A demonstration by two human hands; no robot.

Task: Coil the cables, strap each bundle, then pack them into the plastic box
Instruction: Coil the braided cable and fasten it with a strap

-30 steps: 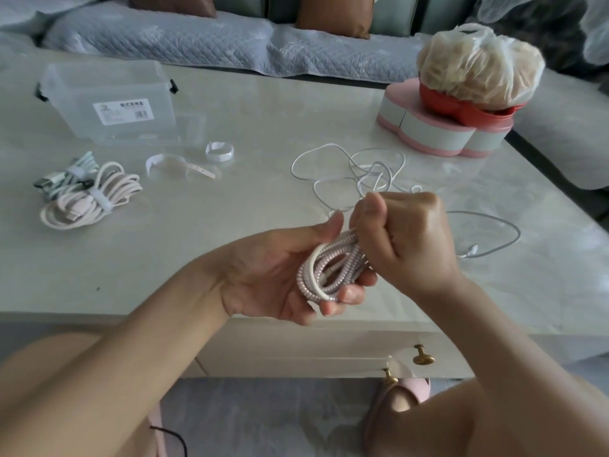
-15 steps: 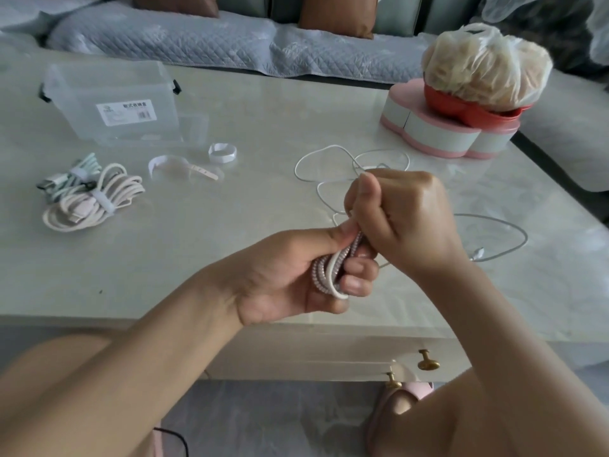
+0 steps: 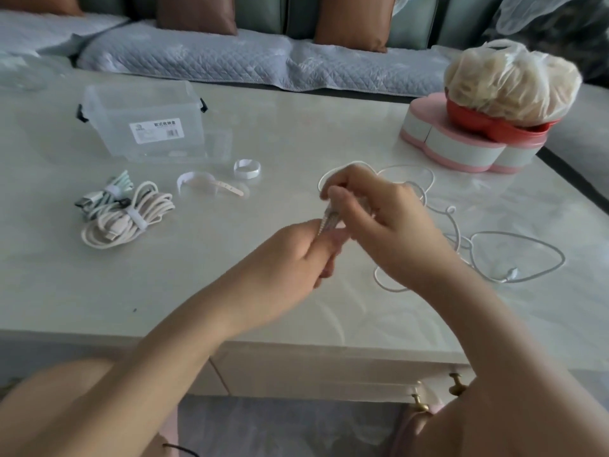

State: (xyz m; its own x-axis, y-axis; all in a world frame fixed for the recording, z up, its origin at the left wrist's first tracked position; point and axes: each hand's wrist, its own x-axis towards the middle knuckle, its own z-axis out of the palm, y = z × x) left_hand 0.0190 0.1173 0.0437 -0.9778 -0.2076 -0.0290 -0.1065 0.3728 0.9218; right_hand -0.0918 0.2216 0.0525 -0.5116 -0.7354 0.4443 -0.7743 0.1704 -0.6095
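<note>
**Two hands on the ribbed cable, in front of the plastic box and to its right**

The ribbed cable [image 3: 327,223] was held above the table [image 3: 197,291], well apart from the plastic box [image 3: 145,123], nearer to the person and to the right of it. The left hand [image 3: 286,258] had its fingers curled around the lower part of the cable, and the right hand [image 3: 382,222] pinched the upper part (most of the cable was hidden inside the hands, and this area was blurred). Just in front of the box lay a cream bundle [image 3: 128,222] and a green bundle [image 3: 108,196], each strapped and touching each other. Near the box's right front corner lay a strap ring [image 3: 247,168] and an open strap [image 3: 204,184]. Well to the right of the box, a thin white cable [image 3: 514,255] lay loose, and a pink container [image 3: 461,150] carried a filled plastic bag [image 3: 507,84].
</note>
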